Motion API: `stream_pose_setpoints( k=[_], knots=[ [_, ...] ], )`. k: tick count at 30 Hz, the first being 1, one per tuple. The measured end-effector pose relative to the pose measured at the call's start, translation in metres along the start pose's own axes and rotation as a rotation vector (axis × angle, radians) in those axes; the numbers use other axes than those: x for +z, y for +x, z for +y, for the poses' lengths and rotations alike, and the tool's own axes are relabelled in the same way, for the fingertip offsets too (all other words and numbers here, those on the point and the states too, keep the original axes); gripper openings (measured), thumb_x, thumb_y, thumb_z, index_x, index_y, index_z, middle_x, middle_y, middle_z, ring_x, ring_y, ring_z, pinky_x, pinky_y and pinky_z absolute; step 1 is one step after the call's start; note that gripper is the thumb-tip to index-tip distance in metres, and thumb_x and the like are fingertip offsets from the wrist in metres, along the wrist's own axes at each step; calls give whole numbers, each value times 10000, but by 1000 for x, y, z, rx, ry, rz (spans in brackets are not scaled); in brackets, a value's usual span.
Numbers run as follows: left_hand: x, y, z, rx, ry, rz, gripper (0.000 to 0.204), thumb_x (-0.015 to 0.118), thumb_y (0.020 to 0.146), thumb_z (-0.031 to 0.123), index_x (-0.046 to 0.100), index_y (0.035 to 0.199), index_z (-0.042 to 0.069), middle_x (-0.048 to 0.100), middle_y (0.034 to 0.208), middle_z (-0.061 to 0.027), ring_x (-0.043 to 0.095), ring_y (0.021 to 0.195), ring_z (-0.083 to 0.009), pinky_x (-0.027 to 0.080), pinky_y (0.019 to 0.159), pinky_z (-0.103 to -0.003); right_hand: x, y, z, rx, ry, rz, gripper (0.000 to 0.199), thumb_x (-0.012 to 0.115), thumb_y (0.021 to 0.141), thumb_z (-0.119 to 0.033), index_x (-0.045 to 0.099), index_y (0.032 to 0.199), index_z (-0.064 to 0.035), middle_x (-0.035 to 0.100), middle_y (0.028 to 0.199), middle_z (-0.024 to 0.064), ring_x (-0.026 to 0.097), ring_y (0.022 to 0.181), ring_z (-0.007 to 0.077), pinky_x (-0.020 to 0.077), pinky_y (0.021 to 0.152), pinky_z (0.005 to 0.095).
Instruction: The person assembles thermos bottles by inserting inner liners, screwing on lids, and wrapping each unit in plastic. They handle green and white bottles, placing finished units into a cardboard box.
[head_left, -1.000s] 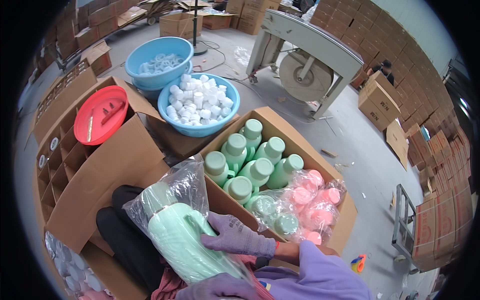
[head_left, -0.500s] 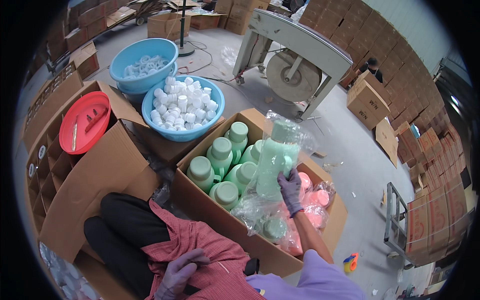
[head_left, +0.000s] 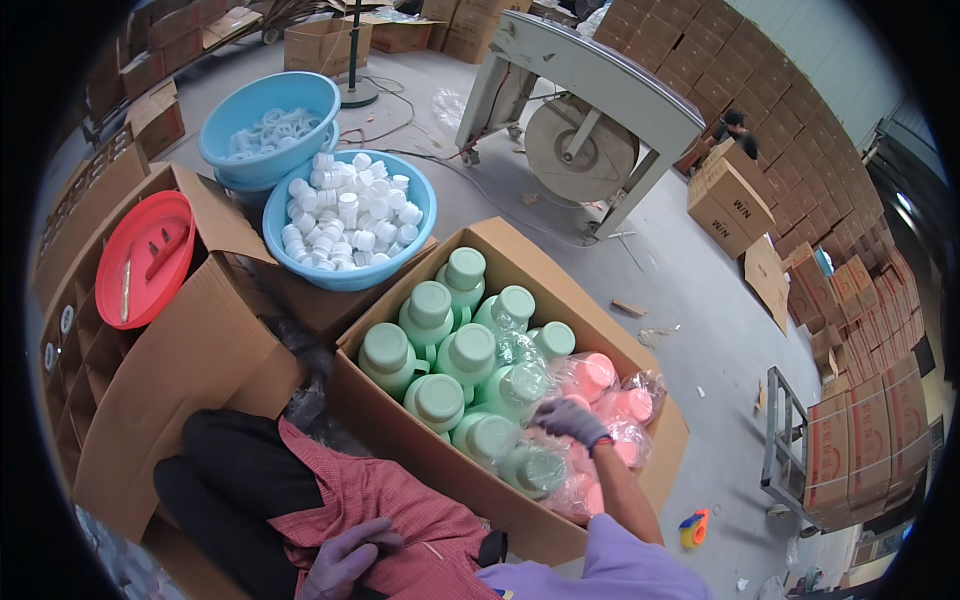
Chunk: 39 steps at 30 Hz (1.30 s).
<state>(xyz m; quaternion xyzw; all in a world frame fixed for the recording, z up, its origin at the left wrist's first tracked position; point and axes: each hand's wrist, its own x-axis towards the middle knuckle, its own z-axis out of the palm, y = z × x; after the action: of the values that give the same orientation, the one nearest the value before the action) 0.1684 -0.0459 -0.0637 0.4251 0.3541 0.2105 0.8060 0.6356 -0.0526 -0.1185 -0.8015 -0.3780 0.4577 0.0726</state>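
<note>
My right hand, in a grey-purple glove, reaches into an open cardboard box. Its fingers curl at the side of a pale green thermos jug in clear plastic wrap; the handle side is hidden beneath them. Several more green thermos jugs stand upright in the box's left and middle. Pink thermos jugs in clear bags fill its right end. Over my lap rests my left hand, also gloved, its fingers loosely apart with nothing in them.
Left of the box, a blue basin holds white stoppers, and another blue basin holds pale rings. A red tray lies on a divided carton. Beyond stands a wheeled machine. A trolley and tape dispenser are rightward.
My right hand has lowered the wrapped green thermos jug from above the box into the middle of it. My left hand has stayed over my lap. The view has shifted slightly.
</note>
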Motion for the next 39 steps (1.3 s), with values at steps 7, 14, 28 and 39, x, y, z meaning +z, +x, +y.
stream_pose_setpoints(
  k=[7, 14, 28, 39],
  knots=[
    [7, 19, 18, -48, -32, -31, 529, 561, 945, 201, 484, 1386, -80, 678, 1181, -167, 647, 1108, -261, 478, 1024, -368, -87, 135, 45, -72, -186, 934, 749, 766, 776, -404, 475, 1379, -70, 521, 1322, 276, 630, 1081, 391, 529, 902, 447],
    [6, 18, 34, -60, 10, 17, 521, 545, 940, 191, 488, 1387, -70, 679, 1177, -164, 643, 1120, -253, 485, 1016, -364, -66, 130, 31, 71, -245, 750, 1131, 893, 593, -468, 323, 1519, -155, 458, 1314, 270, 537, 1196, 454, 468, 1014, 516],
    [73, 173, 54, 223, -469, -202, 1020, 641, 893, 601, 103, 1581, 74, 416, 1449, -157, 552, 1229, -357, 494, 1031, -510, -85, -83, -182, -858, 307, 683, 852, 765, 832, -241, 296, 1496, 12, 494, 1347, 223, 538, 1212, 334, 473, 1012, 401],
    [15, 207, 26, 140, -134, 212, 407, 597, 997, 389, 625, 1169, 22, 692, 1018, -91, 691, 774, -159, 630, 659, -300, -44, 68, -73, -407, -764, 856, 703, 770, 774, -434, 523, 1332, -86, 502, 1362, 182, 463, 1278, 363, 348, 1088, 507]
  ],
)
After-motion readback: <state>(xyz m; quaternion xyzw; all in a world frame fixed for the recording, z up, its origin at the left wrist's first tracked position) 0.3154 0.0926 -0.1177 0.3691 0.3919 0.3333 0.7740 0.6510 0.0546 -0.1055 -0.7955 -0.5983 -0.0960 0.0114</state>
